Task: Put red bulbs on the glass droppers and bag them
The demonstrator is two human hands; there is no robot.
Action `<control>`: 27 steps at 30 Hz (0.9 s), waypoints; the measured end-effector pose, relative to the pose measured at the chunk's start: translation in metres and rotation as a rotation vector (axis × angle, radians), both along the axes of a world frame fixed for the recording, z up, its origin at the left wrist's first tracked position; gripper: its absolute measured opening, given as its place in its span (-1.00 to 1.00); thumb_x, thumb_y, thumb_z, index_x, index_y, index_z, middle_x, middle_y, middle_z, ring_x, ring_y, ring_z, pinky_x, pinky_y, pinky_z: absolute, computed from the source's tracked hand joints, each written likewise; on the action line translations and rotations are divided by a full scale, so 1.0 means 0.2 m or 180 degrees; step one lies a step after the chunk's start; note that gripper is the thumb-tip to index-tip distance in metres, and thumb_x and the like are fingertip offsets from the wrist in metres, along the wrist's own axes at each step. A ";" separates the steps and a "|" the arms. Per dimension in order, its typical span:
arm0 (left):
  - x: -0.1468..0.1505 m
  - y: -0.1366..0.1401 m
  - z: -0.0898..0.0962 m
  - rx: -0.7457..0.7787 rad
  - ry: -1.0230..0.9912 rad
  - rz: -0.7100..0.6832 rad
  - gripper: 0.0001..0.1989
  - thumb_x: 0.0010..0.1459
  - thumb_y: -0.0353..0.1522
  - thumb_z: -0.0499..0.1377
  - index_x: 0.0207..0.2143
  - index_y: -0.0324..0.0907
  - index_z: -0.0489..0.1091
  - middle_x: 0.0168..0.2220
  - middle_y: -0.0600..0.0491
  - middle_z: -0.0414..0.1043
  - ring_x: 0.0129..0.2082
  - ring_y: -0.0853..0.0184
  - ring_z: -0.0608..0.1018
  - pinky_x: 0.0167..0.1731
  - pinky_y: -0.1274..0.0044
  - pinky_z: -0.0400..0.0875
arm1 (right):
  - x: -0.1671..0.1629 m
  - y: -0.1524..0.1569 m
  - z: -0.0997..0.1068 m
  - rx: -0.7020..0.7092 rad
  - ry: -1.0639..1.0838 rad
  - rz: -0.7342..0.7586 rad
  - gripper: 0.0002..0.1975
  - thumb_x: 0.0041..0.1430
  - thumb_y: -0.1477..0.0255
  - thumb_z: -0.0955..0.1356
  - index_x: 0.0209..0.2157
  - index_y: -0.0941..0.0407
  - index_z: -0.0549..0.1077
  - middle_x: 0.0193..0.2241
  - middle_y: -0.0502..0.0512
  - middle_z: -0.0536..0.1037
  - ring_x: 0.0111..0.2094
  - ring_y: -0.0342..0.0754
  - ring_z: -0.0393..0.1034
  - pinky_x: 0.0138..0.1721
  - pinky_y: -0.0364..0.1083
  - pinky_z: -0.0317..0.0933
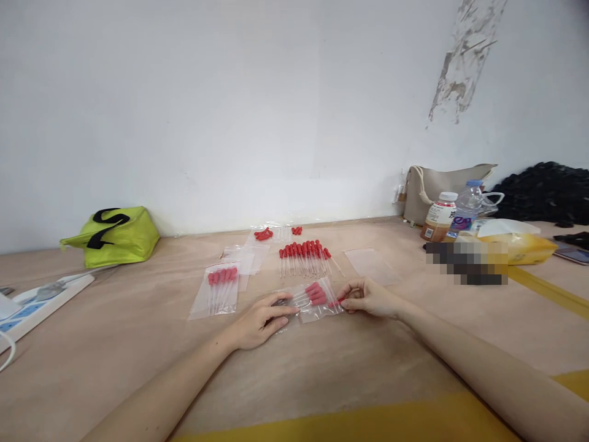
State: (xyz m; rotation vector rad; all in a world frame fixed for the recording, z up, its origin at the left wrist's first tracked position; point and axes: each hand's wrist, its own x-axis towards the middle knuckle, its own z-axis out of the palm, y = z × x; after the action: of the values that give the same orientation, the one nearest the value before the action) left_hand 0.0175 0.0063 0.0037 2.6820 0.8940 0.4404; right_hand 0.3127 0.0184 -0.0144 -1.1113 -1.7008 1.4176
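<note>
A clear zip bag [329, 307] with several red-bulbed plastic droppers [316, 293] inside lies on the table between my hands. Fingers of my left hand [264, 319] are stretched out and rest on its left end, over the droppers' stems. At the opposite end, my right hand [363, 299] pinches the bag's edge, where a bit of red shows; whether that is the seal strip or a bulb, I cannot tell. Beyond them is a row of loose red-bulbed droppers [304, 255]. Another filled zip bag [223, 290] lies to the left.
Flat bags [243, 258] and small red pieces [264, 234] lie toward the wall, with another flat bag [370, 264] at right. A power strip [43, 307] and a lime pouch [122, 236] are at left. Bottles [439, 218] and a tissue pack [529, 245] stand right.
</note>
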 end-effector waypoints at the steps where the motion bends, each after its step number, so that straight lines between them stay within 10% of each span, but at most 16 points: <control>1: 0.00 0.00 0.00 0.0005 0.0006 -0.0010 -0.68 0.21 -0.34 -0.04 0.01 0.02 0.25 0.09 0.06 0.13 0.05 0.27 0.24 0.02 0.42 0.15 | -0.01 0.00 0.00 -0.0022 0.0046 0.0010 -0.68 -0.25 0.27 0.43 -0.45 0.19 0.41 -0.59 -0.04 0.44 -0.57 -0.21 0.30 -0.47 -0.17 0.21; 8: 0.00 0.00 0.00 0.0047 0.0048 -0.0044 -0.66 0.22 -0.36 -0.06 0.05 0.01 0.21 0.08 0.04 0.13 0.07 0.27 0.22 0.03 0.41 0.14 | -0.11 -0.04 0.04 -0.0160 0.0265 -0.0504 -0.63 -0.20 0.23 0.42 -0.39 0.19 0.36 -0.54 0.02 0.48 -0.55 -0.20 0.33 -0.49 -0.19 0.21; 15: 0.00 0.00 0.00 -0.0028 -0.0006 -0.0020 -0.65 0.21 -0.38 -0.05 0.05 0.01 0.20 0.08 0.05 0.14 0.05 0.30 0.24 0.03 0.44 0.15 | -0.14 -0.06 0.05 -0.0382 0.0032 -0.0689 -0.13 -0.34 0.46 0.48 0.03 0.18 0.01 -0.61 -0.05 0.48 -0.64 -0.20 0.31 -0.70 -0.28 0.05; 27: 0.00 -0.01 0.02 -0.0230 -0.0041 -0.0205 -0.63 0.20 -0.38 -0.05 0.06 0.00 0.18 0.12 0.07 0.15 0.09 0.29 0.22 0.05 0.40 0.10 | -0.11 -0.03 0.07 -0.0776 -0.0485 -0.0444 -0.33 -0.27 0.45 0.46 -0.08 0.19 0.13 -0.72 -0.10 0.42 -0.78 -0.25 0.20 -0.83 -0.31 -0.04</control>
State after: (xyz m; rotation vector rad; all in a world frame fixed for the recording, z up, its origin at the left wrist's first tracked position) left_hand 0.0182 0.0047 0.0071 2.6307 0.8020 0.4027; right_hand 0.2901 0.0128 0.0002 -1.4756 -1.5460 1.5124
